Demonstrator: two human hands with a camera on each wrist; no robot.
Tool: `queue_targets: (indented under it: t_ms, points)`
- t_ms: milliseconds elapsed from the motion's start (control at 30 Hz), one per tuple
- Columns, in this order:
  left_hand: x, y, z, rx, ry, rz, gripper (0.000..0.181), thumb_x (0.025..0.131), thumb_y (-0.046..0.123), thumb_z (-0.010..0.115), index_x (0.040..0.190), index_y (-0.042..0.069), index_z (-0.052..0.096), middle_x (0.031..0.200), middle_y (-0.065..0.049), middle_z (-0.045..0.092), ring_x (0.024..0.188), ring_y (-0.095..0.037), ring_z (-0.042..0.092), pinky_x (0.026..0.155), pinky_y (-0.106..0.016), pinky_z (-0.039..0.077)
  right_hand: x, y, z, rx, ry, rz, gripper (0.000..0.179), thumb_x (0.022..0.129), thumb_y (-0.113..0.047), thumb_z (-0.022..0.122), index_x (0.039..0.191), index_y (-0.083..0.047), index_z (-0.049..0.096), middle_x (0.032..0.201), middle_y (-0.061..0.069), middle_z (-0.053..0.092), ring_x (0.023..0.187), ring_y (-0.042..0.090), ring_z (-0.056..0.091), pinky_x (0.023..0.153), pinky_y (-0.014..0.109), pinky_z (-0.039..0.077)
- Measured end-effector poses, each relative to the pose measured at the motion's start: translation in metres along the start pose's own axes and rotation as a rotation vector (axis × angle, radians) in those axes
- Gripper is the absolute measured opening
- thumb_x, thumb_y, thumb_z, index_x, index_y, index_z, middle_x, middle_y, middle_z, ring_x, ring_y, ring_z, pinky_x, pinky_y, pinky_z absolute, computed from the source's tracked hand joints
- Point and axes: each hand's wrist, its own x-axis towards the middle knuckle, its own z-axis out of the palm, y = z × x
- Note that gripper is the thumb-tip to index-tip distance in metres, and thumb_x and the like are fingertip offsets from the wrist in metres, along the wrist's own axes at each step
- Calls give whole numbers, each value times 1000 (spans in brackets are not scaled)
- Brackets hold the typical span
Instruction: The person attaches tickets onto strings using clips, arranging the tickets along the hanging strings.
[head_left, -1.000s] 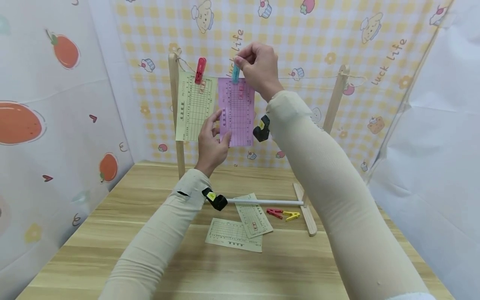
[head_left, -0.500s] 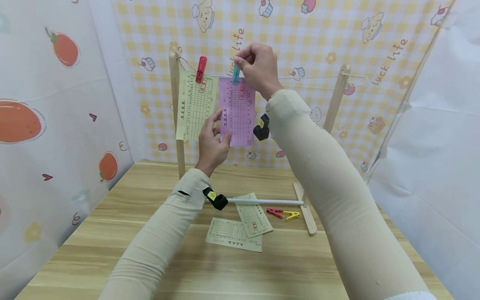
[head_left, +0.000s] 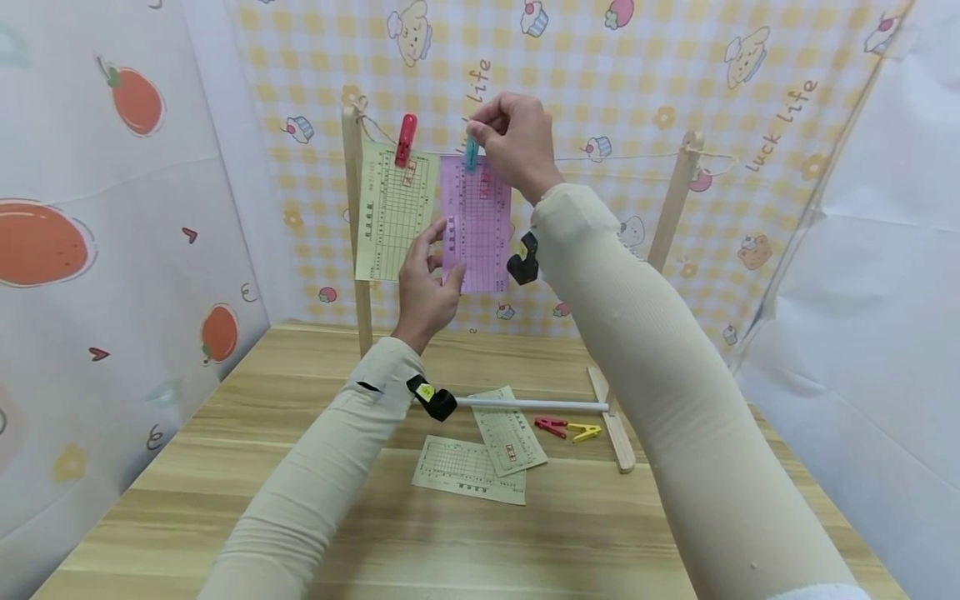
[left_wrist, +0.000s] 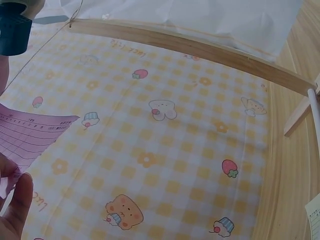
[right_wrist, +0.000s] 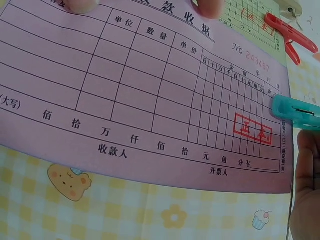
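In the head view my left hand (head_left: 430,283) holds a pink receipt slip (head_left: 487,242) by its lower left part, the thumb in front. My right hand (head_left: 519,142) pinches the top of a light blue clothespin (head_left: 471,154), whose lower end sits over the slip's top edge at the string. In the right wrist view the clothespin (right_wrist: 297,112) bites the slip's edge near the red stamp. Left of the slip hangs a yellow-green receipt slip (head_left: 393,225) under a red clothespin (head_left: 405,140). The left wrist view shows the left thumb (left_wrist: 20,200) on the pink slip (left_wrist: 25,135).
Wooden posts (head_left: 675,200) carry the string (head_left: 600,157) across the table (head_left: 262,433). Below lie two more pale receipt slips (head_left: 468,471), overlapping, beside a red clothespin (head_left: 551,427) and a yellow clothespin (head_left: 584,432). A white rod (head_left: 547,405) runs low between the stand's feet.
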Motion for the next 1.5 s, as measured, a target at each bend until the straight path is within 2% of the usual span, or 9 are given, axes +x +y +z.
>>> queue_targets:
  t_ms: [200, 467, 600, 833, 933, 1000, 1233, 1500]
  points:
    - [0, 1, -1, 14, 3, 13, 59, 89, -10, 58, 144, 2, 39, 131, -15, 46, 96, -25, 61, 67, -27, 55, -1, 0, 0, -4, 1, 4, 6, 92, -14, 66, 93, -9, 69, 87, 2, 62, 76, 12, 52, 68, 24, 43]
    - [-2, 2, -3, 12, 0, -37, 60, 90, -10, 58, 144, 4, 39, 132, -15, 45, 99, -27, 61, 71, -32, 56, -4, 3, 3, -30, -14, 10, 3, 92, -14, 67, 90, -15, 68, 87, 1, 62, 77, 12, 53, 67, 23, 44]
    - [0, 6, -1, 13, -7, -34, 60, 90, -12, 57, 145, 2, 38, 134, -19, 44, 99, -30, 61, 70, -35, 55, -3, 2, 1, -42, -23, 15, 6, 92, -15, 67, 96, -12, 69, 88, 1, 63, 78, 12, 54, 69, 23, 45]
    - [-4, 42, -4, 28, -16, -9, 55, 88, -16, 55, 140, -9, 38, 130, -27, 45, 99, -36, 61, 72, -39, 56, -3, -1, -3, -74, -42, 3, 16, 91, -16, 68, 103, -5, 69, 90, 1, 65, 80, 11, 56, 71, 21, 47]
    - [-5, 45, -4, 29, -20, -12, 55, 89, -16, 55, 141, -9, 37, 130, -27, 45, 99, -37, 61, 72, -39, 56, -4, -2, -4, -87, -55, -1, 18, 91, -16, 68, 105, -5, 69, 93, 3, 66, 81, 10, 57, 73, 21, 47]
    - [-5, 45, -4, 31, -20, -18, 55, 89, -16, 55, 141, -9, 38, 130, -27, 45, 99, -36, 61, 73, -38, 56, -4, -2, -4, -87, -65, 0, 19, 91, -16, 69, 105, -4, 69, 94, 3, 67, 81, 10, 58, 74, 21, 48]
    - [1, 9, -2, 15, -14, -39, 61, 89, -12, 57, 145, 1, 37, 134, -19, 44, 101, -31, 61, 72, -36, 56, -5, -1, -6, -97, -112, 0, 24, 90, -17, 70, 111, -4, 68, 100, 5, 67, 87, 12, 60, 79, 20, 49]
    - [1, 2, -3, 13, -17, -42, 60, 90, -9, 59, 145, 6, 39, 133, -13, 46, 99, -25, 61, 71, -32, 56, -7, 0, -7, -101, -151, 5, 31, 91, -22, 69, 117, -5, 67, 108, 6, 67, 96, 12, 62, 85, 20, 49]
